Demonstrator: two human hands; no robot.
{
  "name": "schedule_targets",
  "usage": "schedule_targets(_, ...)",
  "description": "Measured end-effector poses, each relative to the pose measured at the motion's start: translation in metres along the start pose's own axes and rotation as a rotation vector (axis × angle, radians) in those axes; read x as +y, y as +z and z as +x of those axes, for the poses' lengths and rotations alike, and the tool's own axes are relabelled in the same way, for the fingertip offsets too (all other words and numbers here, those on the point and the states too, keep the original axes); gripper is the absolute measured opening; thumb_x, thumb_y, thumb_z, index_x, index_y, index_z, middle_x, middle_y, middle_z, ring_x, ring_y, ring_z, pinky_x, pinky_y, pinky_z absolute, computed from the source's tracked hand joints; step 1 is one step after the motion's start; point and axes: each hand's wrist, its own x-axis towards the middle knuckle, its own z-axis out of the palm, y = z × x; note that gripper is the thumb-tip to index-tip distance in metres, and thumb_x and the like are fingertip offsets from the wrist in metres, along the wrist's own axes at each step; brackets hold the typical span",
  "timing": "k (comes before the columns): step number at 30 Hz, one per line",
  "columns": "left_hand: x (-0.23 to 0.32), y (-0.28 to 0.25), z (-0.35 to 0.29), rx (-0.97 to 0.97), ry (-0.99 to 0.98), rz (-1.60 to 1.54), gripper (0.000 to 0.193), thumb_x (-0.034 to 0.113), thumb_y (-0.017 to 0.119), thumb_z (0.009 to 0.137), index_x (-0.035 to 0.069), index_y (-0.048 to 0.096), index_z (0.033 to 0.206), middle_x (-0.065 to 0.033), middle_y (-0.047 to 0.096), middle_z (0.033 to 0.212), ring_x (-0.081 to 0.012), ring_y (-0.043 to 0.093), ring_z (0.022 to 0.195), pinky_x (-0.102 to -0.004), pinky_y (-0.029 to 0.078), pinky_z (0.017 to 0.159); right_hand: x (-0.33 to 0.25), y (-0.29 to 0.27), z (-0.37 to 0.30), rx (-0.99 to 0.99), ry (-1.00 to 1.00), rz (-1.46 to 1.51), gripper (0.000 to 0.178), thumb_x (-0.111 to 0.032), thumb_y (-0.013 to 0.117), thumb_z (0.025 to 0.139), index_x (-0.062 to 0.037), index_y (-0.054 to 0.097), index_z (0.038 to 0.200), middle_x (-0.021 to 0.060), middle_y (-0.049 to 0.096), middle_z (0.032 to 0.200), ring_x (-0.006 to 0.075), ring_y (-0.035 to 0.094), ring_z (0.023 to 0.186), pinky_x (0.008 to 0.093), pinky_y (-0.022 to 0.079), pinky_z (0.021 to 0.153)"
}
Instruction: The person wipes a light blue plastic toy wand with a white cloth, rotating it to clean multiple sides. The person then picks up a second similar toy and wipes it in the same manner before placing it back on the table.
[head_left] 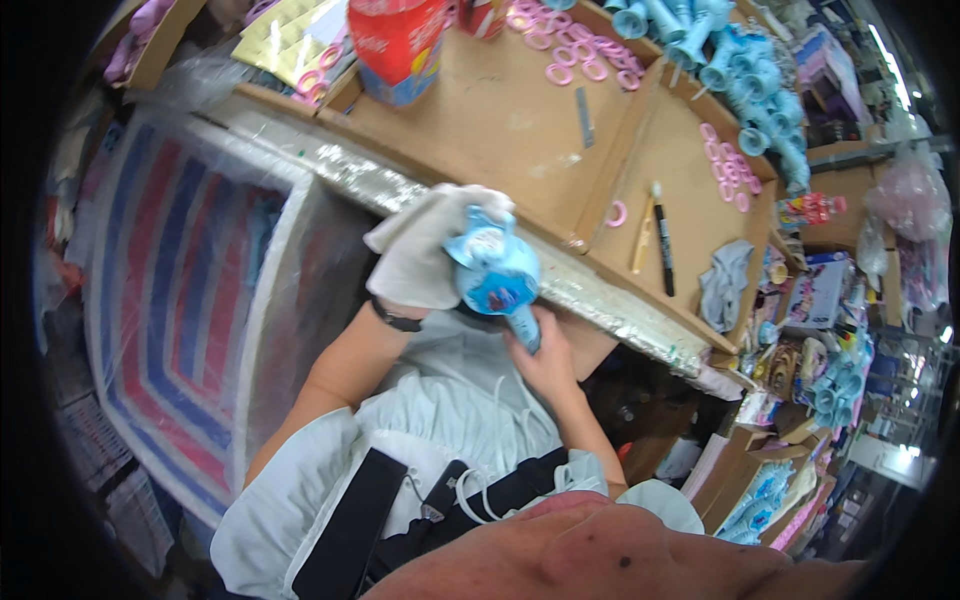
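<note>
A light blue plastic toy [490,262] with a rounded body, small ear-like bumps and a picture on its front is held before my chest. My right hand [550,362] is closed around its narrow handle, which slants down to the right. A pale cloth [412,262] is draped over my left hand [402,308] and lies against the toy's left side and top. The cloth hides most of my left fingers, which appear to grip it.
Ahead is a workbench with shallow cardboard trays [500,120]. They hold pink rings [580,50], a metal ruler [585,118], a black marker [664,250] and a grey cloth [726,285]. Blue plastic parts [740,75] pile up behind. A striped, plastic-covered bin [180,320] stands left.
</note>
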Motion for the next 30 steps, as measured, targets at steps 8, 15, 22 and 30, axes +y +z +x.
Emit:
schedule_targets(8, -0.019, -0.047, 0.01, 0.277, -0.557, -1.264, 0.046, 0.037, 0.044, 0.099, -0.002, 0.057, 0.121, -0.0099, 0.062, 0.123, -0.0198, 0.056, 0.116, -0.0361, 0.038, 0.106, -0.027, -0.151, 0.07, -0.095, -0.02, 0.717, 0.038, -0.012, 0.073, 0.076, -0.0024, 0.058, 0.11, 0.0075, 0.065, 0.089, 0.0155, 0.062, 0.079, 0.0303, 0.05, 0.072)
schedule_targets(15, -0.03, -0.112, -0.032, 0.261, -0.32, -1.386, 0.044, 0.033, 0.042, 0.1, -0.001, 0.053, 0.126, -0.0097, 0.061, 0.122, -0.0194, 0.057, 0.114, -0.0356, 0.041, 0.103, -0.054, -0.262, 0.266, 0.178, 0.139, 0.97, 0.038, -0.034, 0.064, 0.089, -0.0037, 0.054, 0.108, 0.0058, 0.063, 0.085, 0.0174, 0.064, 0.076, 0.0276, 0.048, 0.056)
schedule_targets(22, -0.023, -0.208, -0.085, 0.825, -0.286, -0.972, 0.04, 0.033, 0.049, 0.097, -0.001, 0.06, 0.116, -0.0106, 0.066, 0.11, -0.0194, 0.063, 0.101, -0.0325, 0.047, 0.095, -0.003, -0.319, 0.386, 0.507, 0.336, 0.564, 0.031, -0.038, 0.07, 0.082, -0.014, 0.058, 0.098, 0.0033, 0.064, 0.089, 0.0172, 0.062, 0.074, 0.0307, 0.036, 0.053)
schedule_targets(30, -0.039, -0.254, -0.126, 0.791, -0.357, -1.108, 0.053, 0.04, 0.048, 0.096, -0.004, 0.054, 0.126, -0.0202, 0.059, 0.123, -0.033, 0.056, 0.115, -0.0408, 0.044, 0.1, 0.06, -0.369, 0.459, 0.601, 0.232, 0.638, 0.046, -0.031, 0.072, 0.081, -0.0012, 0.061, 0.115, 0.0089, 0.064, 0.11, 0.0227, 0.06, 0.096, 0.0372, 0.05, 0.078)
